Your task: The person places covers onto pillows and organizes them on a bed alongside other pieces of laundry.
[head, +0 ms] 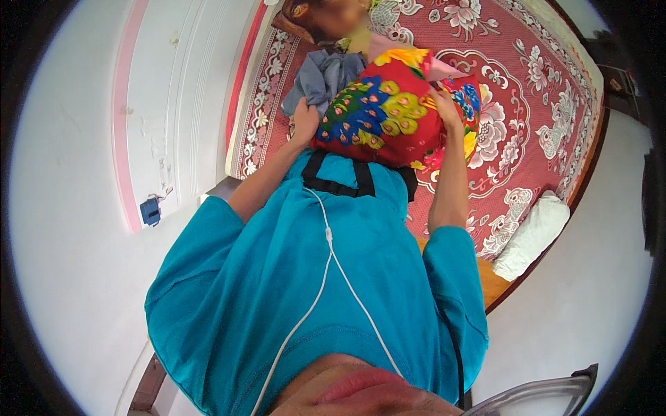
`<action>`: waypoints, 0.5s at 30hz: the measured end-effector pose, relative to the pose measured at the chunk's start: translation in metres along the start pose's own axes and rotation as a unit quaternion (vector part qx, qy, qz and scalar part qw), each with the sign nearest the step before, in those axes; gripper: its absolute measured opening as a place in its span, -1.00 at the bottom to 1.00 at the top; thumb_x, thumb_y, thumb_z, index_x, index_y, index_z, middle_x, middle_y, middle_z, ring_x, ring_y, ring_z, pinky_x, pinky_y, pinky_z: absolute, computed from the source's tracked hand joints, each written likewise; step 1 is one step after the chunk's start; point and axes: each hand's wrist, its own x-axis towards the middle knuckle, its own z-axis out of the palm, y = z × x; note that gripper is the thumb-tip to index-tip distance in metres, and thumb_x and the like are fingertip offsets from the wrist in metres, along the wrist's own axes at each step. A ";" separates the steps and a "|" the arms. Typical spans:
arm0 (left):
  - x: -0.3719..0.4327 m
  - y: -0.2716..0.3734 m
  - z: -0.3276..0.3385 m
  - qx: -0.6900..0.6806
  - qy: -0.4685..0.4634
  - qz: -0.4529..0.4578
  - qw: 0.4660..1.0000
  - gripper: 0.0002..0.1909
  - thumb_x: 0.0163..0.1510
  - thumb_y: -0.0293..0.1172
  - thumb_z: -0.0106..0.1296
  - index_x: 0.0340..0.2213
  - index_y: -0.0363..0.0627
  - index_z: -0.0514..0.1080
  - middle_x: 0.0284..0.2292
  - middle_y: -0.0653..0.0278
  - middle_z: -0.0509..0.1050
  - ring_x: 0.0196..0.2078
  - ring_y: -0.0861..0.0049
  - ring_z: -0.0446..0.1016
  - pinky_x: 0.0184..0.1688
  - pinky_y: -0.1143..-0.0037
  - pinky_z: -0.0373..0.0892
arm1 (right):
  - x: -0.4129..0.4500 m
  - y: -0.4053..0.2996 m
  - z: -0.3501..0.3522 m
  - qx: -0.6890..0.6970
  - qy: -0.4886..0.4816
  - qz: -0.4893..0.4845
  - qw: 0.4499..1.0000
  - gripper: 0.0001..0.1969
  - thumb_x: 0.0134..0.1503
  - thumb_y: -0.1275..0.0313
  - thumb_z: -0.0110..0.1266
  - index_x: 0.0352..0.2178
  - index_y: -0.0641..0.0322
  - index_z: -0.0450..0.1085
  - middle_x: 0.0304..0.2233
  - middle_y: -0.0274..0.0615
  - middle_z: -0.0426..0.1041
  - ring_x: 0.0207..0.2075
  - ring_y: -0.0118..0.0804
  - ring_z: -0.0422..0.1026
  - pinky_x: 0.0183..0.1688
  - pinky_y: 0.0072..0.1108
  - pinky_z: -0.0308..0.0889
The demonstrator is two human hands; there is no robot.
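Note:
A red cloth bundle or cushion (380, 117) printed with a peacock and flowers lies against the front of my body, its middle bulging. On its right side my right hand (446, 106) grips a fold of the red fabric. My left hand (307, 122) is at its left edge, fingers closed on a crumpled grey-blue cloth (325, 78), perhaps a garment. That cloth lies partly behind the red bundle. Pink material (445, 70) shows beyond the bundle's far edge; what it belongs to is partly hidden.
A red floral woven mat (499, 171) spreads beneath. At the top edge is another person's head (333, 21), close to the cloths. A white rolled cloth (530, 236) lies along the right edge. To the left stands a white panel (171, 93) with pink trim and a small dark blue box (151, 210).

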 end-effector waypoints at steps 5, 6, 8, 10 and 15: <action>-0.004 -0.059 -0.022 0.161 -0.121 -0.072 0.977 -0.32 -0.07 -0.40 -0.01 0.09 -0.20 0.04 -0.26 -0.38 0.42 -0.13 -0.23 0.39 -0.08 0.12 0.29 | 0.006 -0.091 0.052 -0.325 0.019 0.037 0.945 -0.07 -0.04 -0.33 -0.13 0.05 0.37 0.22 -0.10 0.20 0.42 -0.05 0.05 0.41 0.02 -0.34 0.27; 0.002 -0.073 -0.025 0.158 -0.118 -0.079 0.977 -0.32 -0.07 -0.40 -0.01 0.09 -0.20 0.04 -0.26 -0.38 0.42 -0.13 -0.23 0.39 -0.08 0.12 0.29 | 0.002 -0.110 0.058 -0.338 -0.020 0.022 0.941 0.02 -0.14 -0.42 -0.14 0.11 0.22 0.14 -0.02 0.17 0.36 0.03 0.06 0.35 0.06 -0.31 0.23; 0.021 -0.109 -0.018 0.239 -0.065 0.024 0.968 -0.23 -0.14 -0.35 0.08 0.11 -0.18 0.03 -0.17 -0.37 0.37 -0.05 -0.17 0.34 -0.02 0.17 0.29 | 0.002 -0.124 0.071 -0.386 -0.088 0.011 0.918 0.08 -0.21 -0.44 -0.07 0.21 0.01 -0.02 0.07 0.12 0.29 0.09 0.06 0.30 0.11 -0.27 0.19; 0.032 -0.102 -0.018 0.274 -0.042 0.074 0.958 -0.19 -0.17 -0.33 0.13 0.11 -0.17 0.02 -0.12 -0.36 0.35 -0.01 -0.14 0.32 0.00 0.20 0.30 | 0.005 -0.127 0.089 -0.428 -0.112 -0.006 0.897 0.04 -0.19 -0.40 -0.05 0.21 -0.01 -0.01 0.08 0.14 0.27 0.09 0.06 0.30 0.12 -0.26 0.19; 0.070 -0.061 -0.003 0.132 -0.196 0.219 0.947 -0.34 -0.18 -0.36 0.14 0.01 -0.24 0.22 0.03 -0.20 0.23 0.03 -0.07 0.28 0.09 0.26 0.24 | 0.017 -0.089 0.126 -0.419 -0.058 -0.185 0.887 -0.11 -0.17 0.03 0.22 0.16 0.18 0.08 0.03 0.23 0.29 0.00 0.16 0.34 0.07 -0.25 0.23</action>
